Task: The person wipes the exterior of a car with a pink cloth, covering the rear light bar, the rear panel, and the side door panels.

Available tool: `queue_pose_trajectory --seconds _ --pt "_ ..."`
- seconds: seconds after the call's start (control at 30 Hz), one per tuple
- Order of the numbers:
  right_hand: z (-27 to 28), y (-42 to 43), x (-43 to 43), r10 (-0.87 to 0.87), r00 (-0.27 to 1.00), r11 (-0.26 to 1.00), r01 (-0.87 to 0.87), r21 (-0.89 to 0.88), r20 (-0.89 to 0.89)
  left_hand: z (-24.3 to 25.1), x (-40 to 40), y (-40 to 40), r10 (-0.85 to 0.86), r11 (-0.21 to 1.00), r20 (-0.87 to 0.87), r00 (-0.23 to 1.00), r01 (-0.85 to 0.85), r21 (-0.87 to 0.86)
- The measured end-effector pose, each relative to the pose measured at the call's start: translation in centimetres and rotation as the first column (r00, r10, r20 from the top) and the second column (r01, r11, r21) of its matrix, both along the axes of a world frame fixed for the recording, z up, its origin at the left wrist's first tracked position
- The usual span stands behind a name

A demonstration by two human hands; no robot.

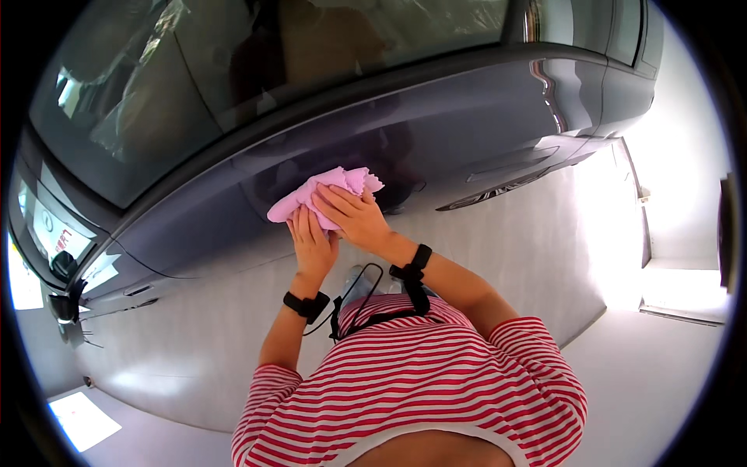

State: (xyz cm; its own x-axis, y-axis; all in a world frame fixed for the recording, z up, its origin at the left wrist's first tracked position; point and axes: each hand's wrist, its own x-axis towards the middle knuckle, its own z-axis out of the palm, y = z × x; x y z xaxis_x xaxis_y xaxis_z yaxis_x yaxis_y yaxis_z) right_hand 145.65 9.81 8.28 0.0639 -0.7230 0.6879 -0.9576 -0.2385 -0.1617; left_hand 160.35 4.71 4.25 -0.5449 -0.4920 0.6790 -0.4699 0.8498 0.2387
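Observation:
Both of my hands are on a folded pink cloth [292,201] with scalloped edges. My left hand [313,239] holds its lower edge, fingers pointing up over the fold. Just to the right, my right hand [353,217] lies over the cloth with its fingers spread across the front. The cloth is up against the dark grey side panel of a car [443,134], below the window line. Whether it presses on the paint cannot be told. My palms are partly hidden.
Above the panel runs a dark car window [362,35] with reflections. A side mirror [62,307] juts out at far left. A black cable [365,277] loops at my waist, near black wristbands [307,305]. Grey floor [222,327] lies beneath, with a white wall [648,362] at right.

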Motion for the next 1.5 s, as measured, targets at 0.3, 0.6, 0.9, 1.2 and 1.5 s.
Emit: queue_pose_trajectory --seconds 0.3,0.6,0.9,1.2,1.5 --pt "-5.2 10.9 -16.1 -0.339 0.939 0.938 0.332 0.094 0.061 -1.0 -15.8 6.8 -0.388 0.921 0.170 0.906 0.386 0.048" --pt "-10.8 12.7 -13.6 -0.322 0.891 0.939 0.343 -0.010 0.321 -2.7 -14.8 8.5 -0.422 0.906 0.343 0.839 0.402 0.129" --pt "-6.0 16.0 -18.9 -0.536 0.824 0.840 0.499 0.211 0.183 0.1 -21.0 11.8 -0.480 0.874 0.391 0.785 0.391 0.289" --pt "-5.8 18.6 -27.3 -0.422 0.879 0.905 0.393 0.164 0.222 1.2 -29.8 16.0 -0.430 0.901 0.397 0.811 0.415 0.128" --pt "-5.5 14.6 -20.5 -0.312 0.903 0.949 0.283 0.139 0.297 -0.2 -22.0 13.8 -0.427 0.902 0.451 0.784 0.405 0.150"
